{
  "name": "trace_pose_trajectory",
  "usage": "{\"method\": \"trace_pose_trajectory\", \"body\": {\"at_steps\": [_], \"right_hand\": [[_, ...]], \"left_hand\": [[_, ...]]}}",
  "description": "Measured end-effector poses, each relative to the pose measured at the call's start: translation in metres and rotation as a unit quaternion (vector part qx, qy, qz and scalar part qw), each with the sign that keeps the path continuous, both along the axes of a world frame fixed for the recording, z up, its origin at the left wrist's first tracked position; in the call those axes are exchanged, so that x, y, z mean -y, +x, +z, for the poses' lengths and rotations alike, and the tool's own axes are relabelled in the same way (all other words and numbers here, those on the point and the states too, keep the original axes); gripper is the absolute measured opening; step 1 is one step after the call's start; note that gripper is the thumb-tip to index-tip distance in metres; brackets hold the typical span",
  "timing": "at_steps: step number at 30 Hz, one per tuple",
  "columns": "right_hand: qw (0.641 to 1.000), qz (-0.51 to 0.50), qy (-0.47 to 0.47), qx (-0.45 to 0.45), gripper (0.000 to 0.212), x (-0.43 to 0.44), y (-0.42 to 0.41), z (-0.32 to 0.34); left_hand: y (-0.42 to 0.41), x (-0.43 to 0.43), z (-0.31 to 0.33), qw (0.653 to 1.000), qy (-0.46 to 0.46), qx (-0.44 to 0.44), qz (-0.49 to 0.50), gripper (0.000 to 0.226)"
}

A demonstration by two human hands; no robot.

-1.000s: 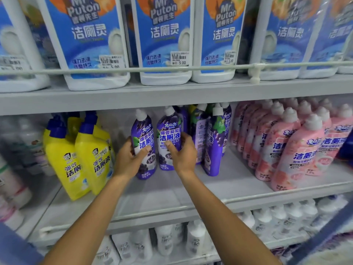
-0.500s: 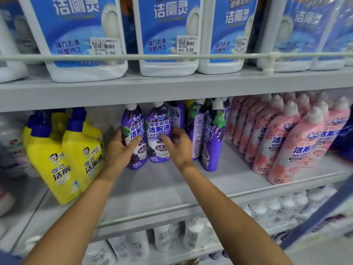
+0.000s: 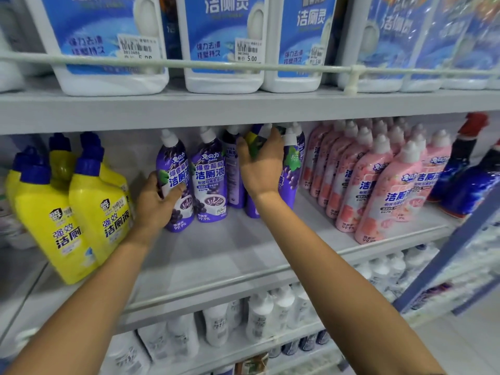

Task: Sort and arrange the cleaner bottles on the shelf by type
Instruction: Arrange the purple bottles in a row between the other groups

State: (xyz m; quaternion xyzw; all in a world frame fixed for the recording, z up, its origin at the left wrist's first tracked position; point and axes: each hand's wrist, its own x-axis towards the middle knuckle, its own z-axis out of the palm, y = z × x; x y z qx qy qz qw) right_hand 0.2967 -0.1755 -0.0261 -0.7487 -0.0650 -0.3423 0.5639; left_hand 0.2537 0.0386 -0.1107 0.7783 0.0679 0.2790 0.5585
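Head view: the step in hand looked like grouping purple cleaners on the shelf (image 3: 216,255), between yellow bottles (image 3: 89,212) and pink bottles (image 3: 378,190). The left hand (image 3: 155,205) curled its fingers (image 3: 176,190) round the front purple bottle (image 3: 176,163); the right hand (image 3: 261,169) gripped a rear purple bottle (image 3: 257,140). Next, likely drawing both into line.

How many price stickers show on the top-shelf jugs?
3: left sticker, middle sticker, right sticker, each on its own white jug. Blurred jugs farther right may hide more.
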Motion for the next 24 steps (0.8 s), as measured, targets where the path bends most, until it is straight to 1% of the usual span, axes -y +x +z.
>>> {"method": "trace_pose_trajectory", "body": {"at_steps": [3,7,11,14,17,20,22,24], "right_hand": [[0.998,-0.029,-0.046,-0.039,0.067,-0.006,0.012,0.003],[0.991,-0.062,-0.064,-0.097,0.082,-0.013,0.024,-0.003],[0.987,-0.122,-0.068,-0.074,0.072,-0.016,0.031,-0.02],[0.985,-0.145,-0.079,-0.049,0.068,-0.014,0.033,-0.027],[0.989,-0.113,-0.091,-0.025,0.068,-0.011,0.024,-0.027],[0.989,-0.067,-0.129,0.002,0.073,-0.005,0.012,-0.029],[0.988,-0.042,-0.151,-0.008,0.074,0.004,0.007,-0.027],[0.985,-0.028,-0.168,-0.031,0.068,0.016,0.004,-0.024]], "left_hand": [[-0.001,0.002,0.003,1.0,0.001,-0.001,0.007,0.029],[-0.002,0.004,0.005,1.0,-0.003,-0.004,0.004,0.03],[-0.003,0.002,0.003,1.0,-0.001,-0.005,-0.001,0.034],[-0.003,0.001,0.002,1.0,-0.002,-0.006,-0.002,0.036],[-0.003,0.001,0.001,1.0,-0.001,-0.003,-0.002,0.037],[-0.003,0.002,0.001,1.0,0.005,0.001,-0.001,0.038],[-0.003,0.003,0.001,1.0,0.002,-0.003,0.0,0.042],[-0.003,0.002,0.001,1.0,-0.009,-0.007,-0.004,0.048]]}}
